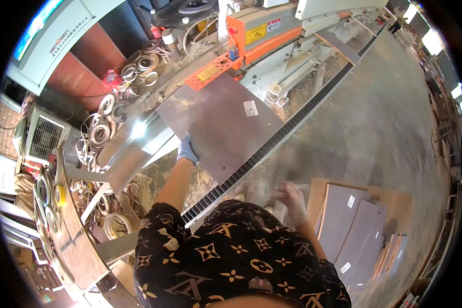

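Note:
A flat grey-brown panel (222, 120) with a white label lies between the orange-guarded machine and a black roller rail (272, 146). My left hand (188, 149), in a blue glove, grips the panel's near left edge; its fingertips are partly hidden. The panel's far corner reaches under a perforated orange guard plate (210, 72). Off to the right of the rail, my right hand (292, 203) hangs in the air, slightly blurred, its fingers loosely apart and holding nothing. Close beside it is a stack of labelled grey-brown panels (362, 220).
The long white and orange machine (272, 31) runs toward the back right. Coils of edge banding (100, 131) are heaped at the left, with a wooden table (77, 241) near them. Cardboard (395, 203) lies under the panel stack. Concrete floor stretches along the right.

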The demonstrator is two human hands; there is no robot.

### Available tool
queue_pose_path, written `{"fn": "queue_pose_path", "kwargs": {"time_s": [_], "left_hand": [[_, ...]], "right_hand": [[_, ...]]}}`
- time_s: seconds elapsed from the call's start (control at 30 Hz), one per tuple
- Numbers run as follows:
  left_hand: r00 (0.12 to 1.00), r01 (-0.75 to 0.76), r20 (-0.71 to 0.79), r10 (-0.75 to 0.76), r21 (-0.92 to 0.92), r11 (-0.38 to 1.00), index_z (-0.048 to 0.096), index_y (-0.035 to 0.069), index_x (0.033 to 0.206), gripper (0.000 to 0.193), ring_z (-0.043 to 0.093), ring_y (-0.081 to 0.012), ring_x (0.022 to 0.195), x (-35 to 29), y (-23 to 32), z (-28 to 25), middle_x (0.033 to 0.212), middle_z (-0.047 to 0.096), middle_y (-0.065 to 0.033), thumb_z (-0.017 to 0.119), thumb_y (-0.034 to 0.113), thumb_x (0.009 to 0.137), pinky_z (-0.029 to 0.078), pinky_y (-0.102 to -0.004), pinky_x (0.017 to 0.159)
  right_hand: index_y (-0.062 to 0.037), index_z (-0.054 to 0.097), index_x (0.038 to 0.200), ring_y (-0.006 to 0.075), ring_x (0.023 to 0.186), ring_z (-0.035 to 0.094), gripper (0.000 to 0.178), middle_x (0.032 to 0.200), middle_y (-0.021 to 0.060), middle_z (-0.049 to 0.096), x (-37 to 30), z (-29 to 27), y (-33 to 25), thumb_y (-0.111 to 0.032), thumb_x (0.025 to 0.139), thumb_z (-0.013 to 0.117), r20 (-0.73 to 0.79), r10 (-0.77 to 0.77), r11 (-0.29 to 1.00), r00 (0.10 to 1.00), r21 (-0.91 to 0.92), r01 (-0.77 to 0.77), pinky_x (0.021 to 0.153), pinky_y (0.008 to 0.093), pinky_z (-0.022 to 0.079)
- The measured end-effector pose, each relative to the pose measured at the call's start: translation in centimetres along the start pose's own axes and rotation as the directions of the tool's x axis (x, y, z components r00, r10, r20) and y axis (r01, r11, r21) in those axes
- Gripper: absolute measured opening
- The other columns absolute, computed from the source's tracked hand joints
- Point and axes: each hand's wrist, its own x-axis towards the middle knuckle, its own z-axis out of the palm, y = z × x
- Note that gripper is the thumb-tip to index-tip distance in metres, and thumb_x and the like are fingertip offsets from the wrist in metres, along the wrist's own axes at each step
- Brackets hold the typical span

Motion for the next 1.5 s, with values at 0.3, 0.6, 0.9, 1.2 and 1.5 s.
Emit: {"fn": "queue_pose_path", "kwargs": {"time_s": [0.3,0.6,0.9,1.2,1.5], "left_hand": [[0.999,0.037,0.006,-0.040,0.268,0.963,0.051,0.008,0.119,0.041,0.055,-0.0269,0.103,8.8,-4.2,8.1,0.118,0.056,-0.0109,0.050,0.034,0.087,0.043,-0.0424,0.091],[0.962,0.019,0.231,-0.145,0.471,0.882,0.058,0.013,0.113,0.038,0.060,-0.0222,0.096,18.5,-2.9,12.9,0.111,0.061,-0.0095,0.044,0.036,0.086,0.046,-0.0400,0.085],[0.848,-0.525,0.328,0.416,0.421,0.740,0.050,0.016,0.117,0.036,0.060,-0.0166,0.090,-7.3,-12.7,14.5,0.105,0.062,-0.0068,0.054,0.007,0.082,0.052,-0.0261,0.066],[0.900,-0.400,0.400,0.171,0.603,0.691,0.041,0.014,0.124,0.039,0.052,-0.0169,0.090,-13.3,-22.5,11.3,0.113,0.048,-0.0039,0.051,0.009,0.087,0.048,-0.0264,0.071],[0.664,-0.387,0.561,-0.495,0.823,0.416,0.047,0.013,0.095,0.013,0.052,-0.0117,0.064,-13.6,-37.2,2.9,0.074,0.050,0.0010,0.056,0.011,0.086,0.047,-0.0229,0.055]], "right_hand": [[-0.0030,0.055,0.109,0.0151,0.082,0.057,0.030,0.095,0.0083,0.059,-5.2,-3.6,1.7,-0.023,0.087,0.058,-0.382,-0.170,0.973,0.908,0.079,0.216,0.074,0.0250,0.050],[-0.0099,0.049,0.121,0.0300,0.106,0.053,0.056,0.113,0.0169,0.055,-15.1,-20.5,10.5,-0.032,0.074,0.069,-0.877,-0.389,0.728,0.281,-0.480,-0.490,0.091,0.0400,0.043],[-0.0181,0.017,0.141,0.0319,0.131,0.025,0.111,0.143,0.0160,0.024,-27.0,-33.3,9.8,-0.052,0.054,0.077,-0.969,-0.231,0.484,-0.084,-0.040,-0.874,0.104,0.0454,0.025],[-0.0207,0.017,0.141,0.0458,0.130,0.018,0.113,0.144,0.0226,0.014,-25.0,-36.0,3.6,-0.057,0.052,0.075,-0.904,-0.249,0.189,0.347,-0.397,-0.898,0.103,0.0599,0.017],[-0.0182,0.011,0.143,0.0464,0.131,0.017,0.116,0.145,0.0257,0.010,-24.8,-26.1,10.6,-0.063,0.054,0.070,-0.823,-0.128,0.196,0.553,-0.568,-0.800,0.105,0.0570,0.016]]}}
